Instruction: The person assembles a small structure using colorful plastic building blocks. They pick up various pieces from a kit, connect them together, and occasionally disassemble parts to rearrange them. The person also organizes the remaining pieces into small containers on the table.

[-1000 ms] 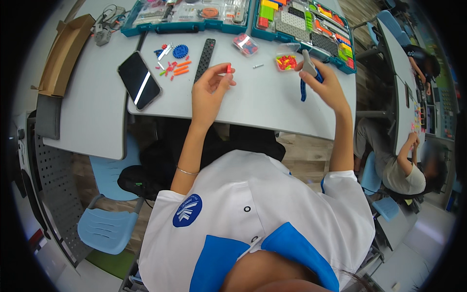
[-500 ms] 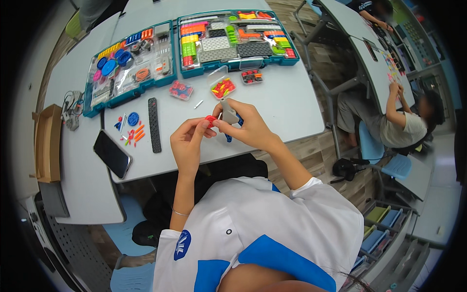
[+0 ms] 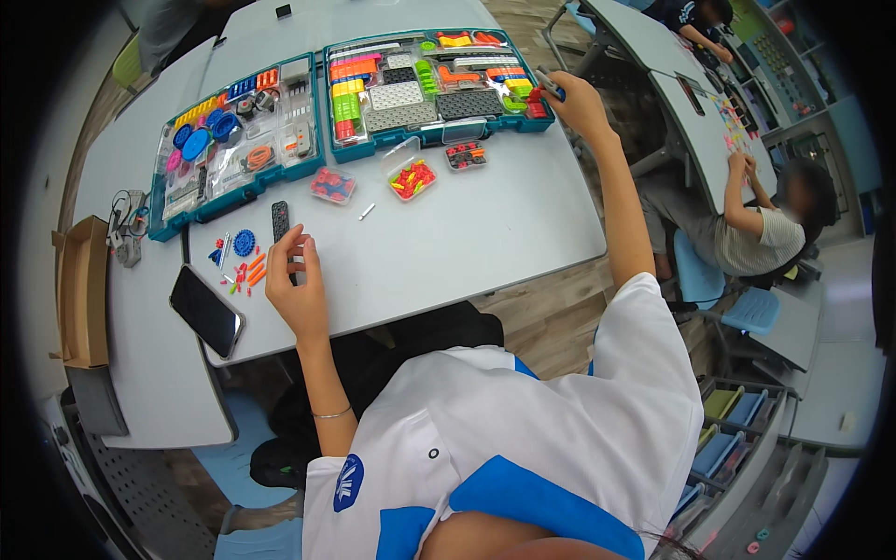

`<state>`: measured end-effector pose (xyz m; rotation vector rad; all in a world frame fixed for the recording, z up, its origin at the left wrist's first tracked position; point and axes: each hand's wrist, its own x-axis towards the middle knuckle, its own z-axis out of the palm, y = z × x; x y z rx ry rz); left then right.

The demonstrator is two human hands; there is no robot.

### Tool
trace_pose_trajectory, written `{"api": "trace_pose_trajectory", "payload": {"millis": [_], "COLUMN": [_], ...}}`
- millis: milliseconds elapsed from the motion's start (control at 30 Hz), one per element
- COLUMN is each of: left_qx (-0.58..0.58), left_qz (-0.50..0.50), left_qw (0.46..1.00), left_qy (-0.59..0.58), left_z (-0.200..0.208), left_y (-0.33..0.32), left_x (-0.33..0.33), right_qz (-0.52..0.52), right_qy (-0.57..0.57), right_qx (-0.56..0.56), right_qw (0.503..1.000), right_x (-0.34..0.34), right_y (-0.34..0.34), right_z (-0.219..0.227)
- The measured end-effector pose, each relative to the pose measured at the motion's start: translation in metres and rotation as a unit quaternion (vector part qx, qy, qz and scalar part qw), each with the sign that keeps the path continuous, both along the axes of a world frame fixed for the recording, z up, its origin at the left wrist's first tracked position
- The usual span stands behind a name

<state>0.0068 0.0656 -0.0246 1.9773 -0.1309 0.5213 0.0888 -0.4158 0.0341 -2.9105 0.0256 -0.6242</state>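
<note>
My right hand point(image 3: 581, 105) is stretched out to the right end of the right-hand case. Its fingers are closed around a grey and blue building piece point(image 3: 551, 86), largely covered by the hand. Red parts point(image 3: 537, 105) lie in the case beside those fingers. Over the left part of the table, my left hand point(image 3: 301, 285) has loosely bent fingers with nothing visible in them. It partly covers a long dark perforated beam point(image 3: 280, 220). Left of it lie a blue gear point(image 3: 245, 243), orange pins point(image 3: 257, 269) and small pink pieces.
Two teal-edged cases, left point(image 3: 233, 207) and right point(image 3: 378, 147), hold sorted building parts. Small boxes of red-blue point(image 3: 332, 185), red-yellow point(image 3: 412, 179) and dark-red pieces point(image 3: 466, 156) stand before them. A phone point(image 3: 207, 312) and cardboard box point(image 3: 84, 308) are at left. Other people sit nearby.
My hands have parted: the right reached far right to the case with the grey and blue piece, the left drew back left over the dark beam. The red piece no longer shows at my left fingers.
</note>
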Motion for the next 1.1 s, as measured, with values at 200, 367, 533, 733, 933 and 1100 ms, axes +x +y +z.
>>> {"api": "trace_pose_trajectory", "payload": {"millis": [200, 367, 533, 733, 933, 1100], "left_qx": [-0.047, -0.051, -0.062, -0.063, -0.051, -0.047], "left_qz": [0.003, -0.003, -0.002, 0.0, -0.016, -0.013], "left_qw": [0.999, 0.999, 0.998, 0.998, 0.998, 0.998], "left_qy": [0.006, 0.015, 0.023, 0.025, 0.044, 0.047], "left_z": [-0.004, -0.005, -0.005, -0.008, -0.007, -0.006], "left_y": [0.003, 0.002, 0.002, 0.003, 0.005, 0.005], "left_x": [0.001, 0.002, 0.001, 0.002, 0.001, 0.001], "right_qz": [0.0, 0.011, 0.02, 0.027, 0.024, 0.028], "right_qy": [0.034, 0.012, 0.084, 0.063, 0.028, 0.054], "right_qx": [-0.068, -0.041, 0.021, 0.02, 0.0, 0.009], "right_qw": [0.997, 0.999, 0.996, 0.997, 0.999, 0.998], "right_x": [0.001, -0.002, -0.001, 0.004, 0.004, 0.007], "right_y": [0.009, 0.002, -0.008, -0.012, -0.013, 0.0], "right_z": [0.012, 0.008, 0.019, 0.019, 0.01, 0.013]}}
